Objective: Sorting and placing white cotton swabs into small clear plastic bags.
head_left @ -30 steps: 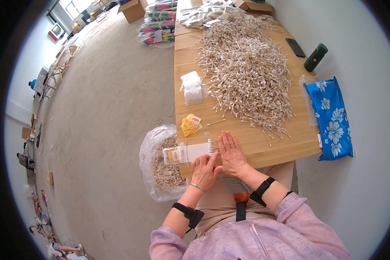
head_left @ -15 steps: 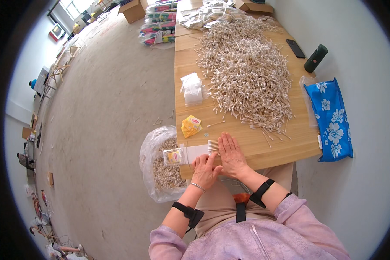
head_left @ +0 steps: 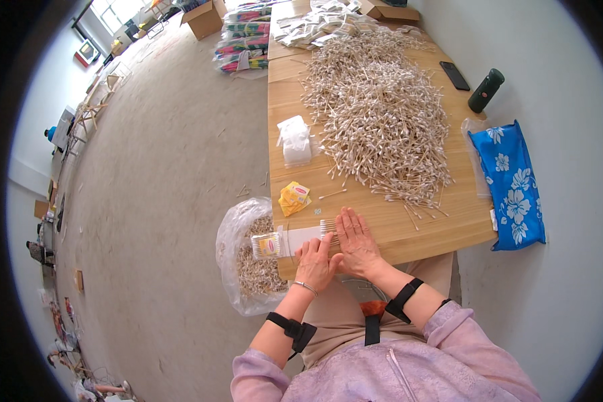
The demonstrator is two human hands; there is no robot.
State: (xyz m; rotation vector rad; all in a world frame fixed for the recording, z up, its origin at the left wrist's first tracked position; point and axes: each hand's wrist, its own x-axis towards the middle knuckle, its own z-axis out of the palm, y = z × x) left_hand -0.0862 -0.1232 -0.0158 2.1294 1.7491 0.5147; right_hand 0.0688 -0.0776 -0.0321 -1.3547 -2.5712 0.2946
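My right hand (head_left: pixel 358 242) lies flat on the wooden table with its fingers stretched out, its edge against a row of cotton swabs (head_left: pixel 327 228). Just left of it rests my left hand (head_left: pixel 315 262), its index finger at the near ends of those swabs and its thumb spread toward my right hand. A flat white strip (head_left: pixel 299 238), perhaps a plastic bag, runs leftward from the row. At its left end a clear pack of cotton swabs with a yellow label (head_left: pixel 266 246) juts past the table's edge. Part of the row is hidden by my right hand.
A large heap of loose cotton swabs (head_left: pixel 382 107) covers the table's middle. Yellow cards (head_left: pixel 294 198) and white plastic bags (head_left: pixel 295 141) lie along the left edge. A phone (head_left: pixel 455 76), dark bottle (head_left: pixel 486 90) and blue flowered bag (head_left: pixel 511 184) are at right. A swab-filled plastic sack (head_left: pixel 231 258) stands below.
Both hands keep nearly the same place and pose. The whole view has shifted very slightly; nothing has clearly been picked up or let go.
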